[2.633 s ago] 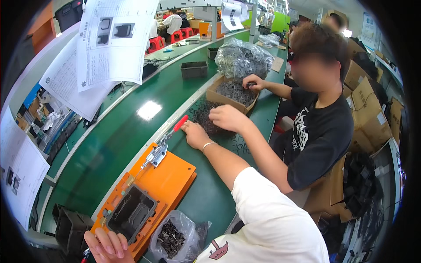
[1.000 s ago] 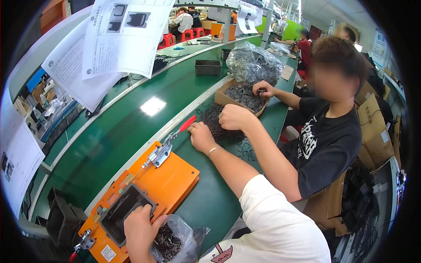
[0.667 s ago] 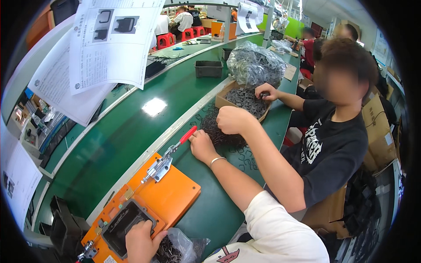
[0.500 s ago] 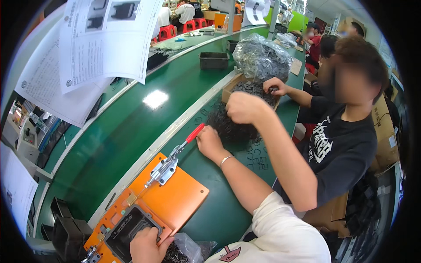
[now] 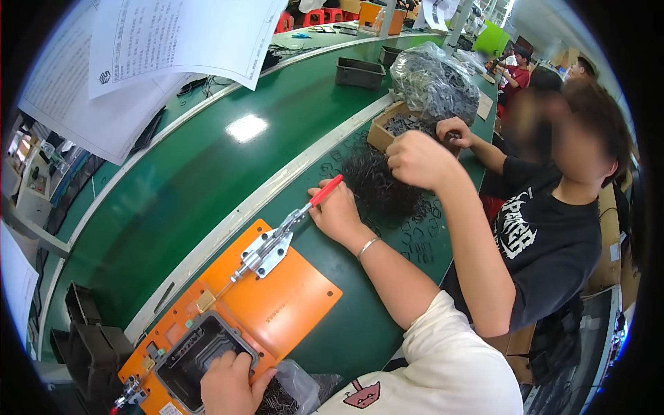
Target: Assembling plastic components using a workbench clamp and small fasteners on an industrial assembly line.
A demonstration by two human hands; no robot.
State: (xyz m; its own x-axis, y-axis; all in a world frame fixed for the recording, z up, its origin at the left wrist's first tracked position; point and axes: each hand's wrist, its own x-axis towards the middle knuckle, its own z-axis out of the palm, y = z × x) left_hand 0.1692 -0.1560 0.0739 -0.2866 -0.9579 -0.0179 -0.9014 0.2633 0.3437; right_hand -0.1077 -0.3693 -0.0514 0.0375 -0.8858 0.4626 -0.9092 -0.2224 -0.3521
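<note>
A long green worktop (image 5: 207, 173) runs away down the room, with a bright spot of lamp light (image 5: 245, 128) shining on it. Big white paper sheets (image 5: 173, 34) hang over its left side. Far off stand red chairs (image 5: 315, 15), and brown cardboard boxes (image 5: 612, 242) sit on the right.

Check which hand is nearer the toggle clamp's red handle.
Right. The right hand sits right against the red handle; the left hand is far back, resting on the black frame in the orange jig.

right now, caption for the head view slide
Left hand rests on a black housing in an orange clamp fixture; a co-worker's hands reach a pile of black parts on the green bench
</note>
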